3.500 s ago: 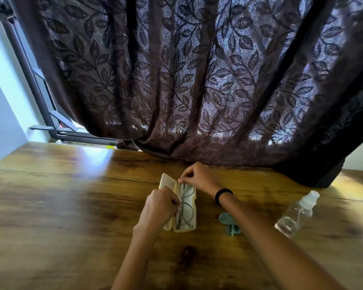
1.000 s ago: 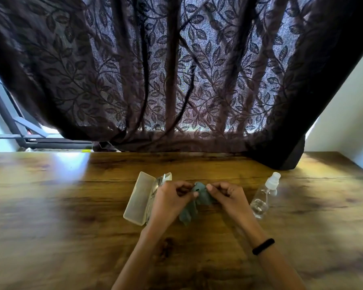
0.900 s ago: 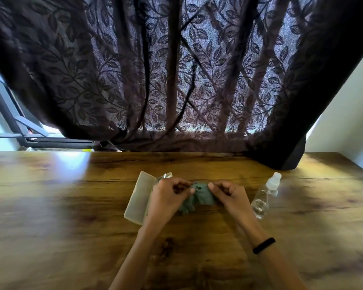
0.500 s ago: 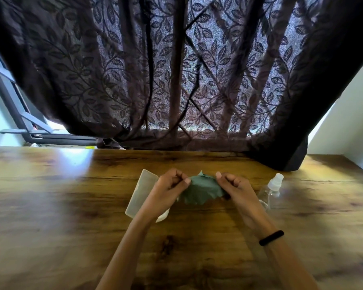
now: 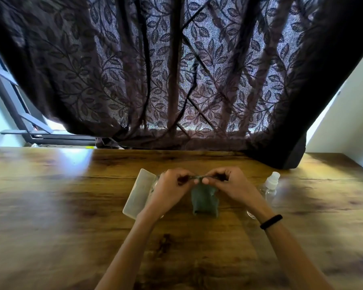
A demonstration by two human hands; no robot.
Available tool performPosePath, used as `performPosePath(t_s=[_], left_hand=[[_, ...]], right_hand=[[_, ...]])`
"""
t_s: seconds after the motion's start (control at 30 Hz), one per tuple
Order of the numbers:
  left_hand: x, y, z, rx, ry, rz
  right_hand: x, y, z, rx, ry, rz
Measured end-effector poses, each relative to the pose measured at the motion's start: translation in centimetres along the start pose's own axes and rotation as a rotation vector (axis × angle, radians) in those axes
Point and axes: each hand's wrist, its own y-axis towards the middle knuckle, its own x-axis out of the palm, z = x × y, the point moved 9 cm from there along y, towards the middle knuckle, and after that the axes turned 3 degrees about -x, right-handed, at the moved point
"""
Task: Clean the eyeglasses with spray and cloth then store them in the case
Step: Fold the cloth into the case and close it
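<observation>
A grey-green cleaning cloth (image 5: 204, 203) hangs down from its top edge, which both hands pinch above the wooden table (image 5: 71, 206). My left hand (image 5: 172, 191) grips the cloth's left corner and my right hand (image 5: 228, 185) grips the right corner, fingertips almost touching. The cream eyeglass case (image 5: 137, 193) lies open just left of my left hand; that hand hides most of its inside, so the eyeglasses cannot be made out. A clear spray bottle (image 5: 269, 187) with a white cap stands to the right of my right hand.
A dark leaf-patterned curtain (image 5: 176, 80) hangs down to the table's back edge. A window frame (image 5: 19, 122) shows at the far left and a white wall (image 5: 348, 101) at the right. A black band (image 5: 270, 221) circles my right wrist.
The glasses went into the open case, then my right hand picked up the cloth. Both hands have drawn together at its top edge, so the cloth now hangs down instead of being spread.
</observation>
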Motion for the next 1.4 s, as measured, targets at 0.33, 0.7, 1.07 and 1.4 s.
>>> performPosePath(t_s=[0.33, 0.7, 1.07, 1.4], left_hand=[[-3.0, 1.3, 4.0, 0.185, 0.199, 0.061], [5.7, -6.7, -0.8, 0.027, 0.48, -0.536], [3.9, -5.2, -1.7, -0.05, 0.612, -0.331], [3.3, -2.2, -1.8, -0.055, 0.862, -0.177]], right_hand=[[-3.6, -0.5, -2.8, -0.2, -0.185, 0.252], [4.1, -7.3, 5.1, 0.099, -0.352, -0.394], [3.5, -2.6, 4.9, 0.087, -0.354, -0.255], [4.3, 1.4, 6.8, 0.121, -0.432, -0.166]])
